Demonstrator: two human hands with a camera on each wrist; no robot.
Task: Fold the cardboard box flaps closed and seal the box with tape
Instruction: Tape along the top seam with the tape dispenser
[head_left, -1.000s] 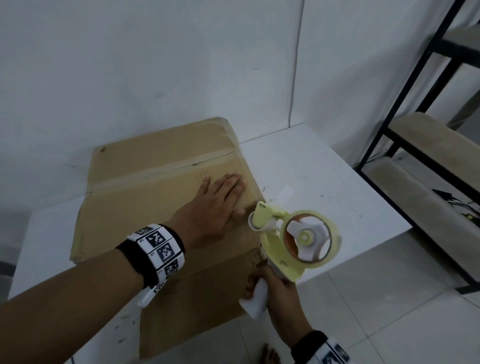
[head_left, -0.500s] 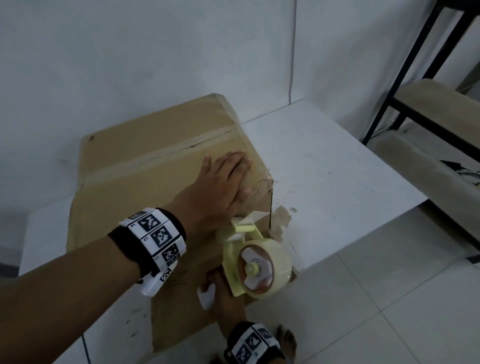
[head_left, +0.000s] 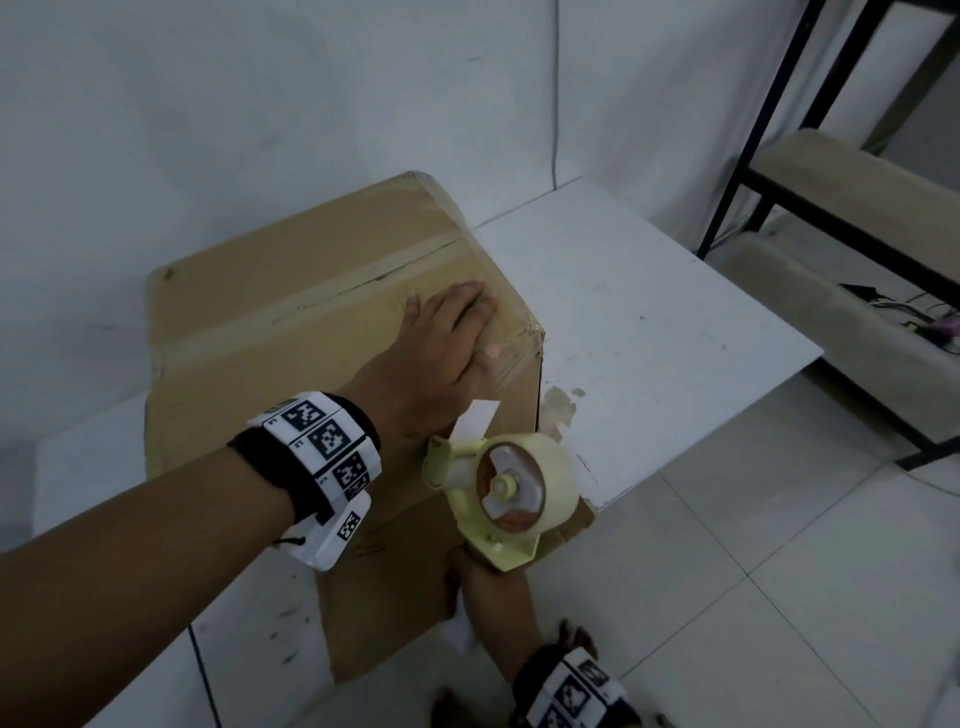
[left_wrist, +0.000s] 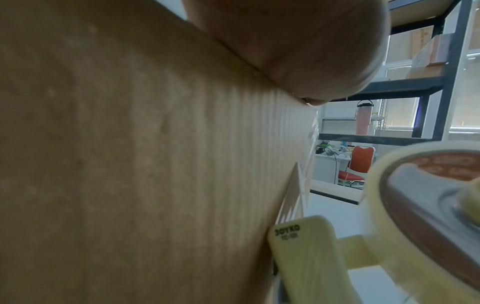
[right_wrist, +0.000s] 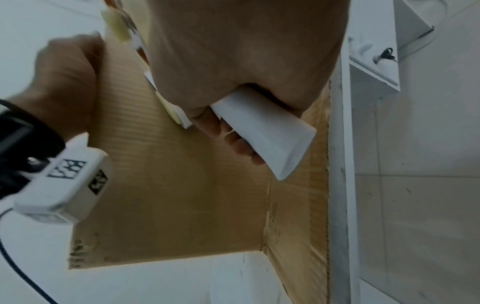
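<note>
A brown cardboard box (head_left: 291, 322) stands on the white table (head_left: 649, 332) with its top flaps folded shut and clear tape along the seam and over the right corner. My left hand (head_left: 441, 338) lies flat on the top near that corner, fingers straight, pressing the flap. My right hand (head_left: 483, 582) grips the white handle (right_wrist: 267, 135) of a pale yellow tape dispenser (head_left: 504, 488). The dispenser's head rests against the box's near side wall (left_wrist: 155, 164), just below the top edge. A white strip of tape (head_left: 475, 418) runs up from it.
The box (right_wrist: 182, 185) overhangs the table's front edge, above a white tiled floor (head_left: 753, 597). A black metal rack with beige shelves (head_left: 852, 176) stands at the right. White walls close the back and left. A black cable (head_left: 202, 680) hangs at the table front.
The dispenser came down from the box's top corner onto the near side wall. My right hand dropped below it. My left hand stayed flat on the top.
</note>
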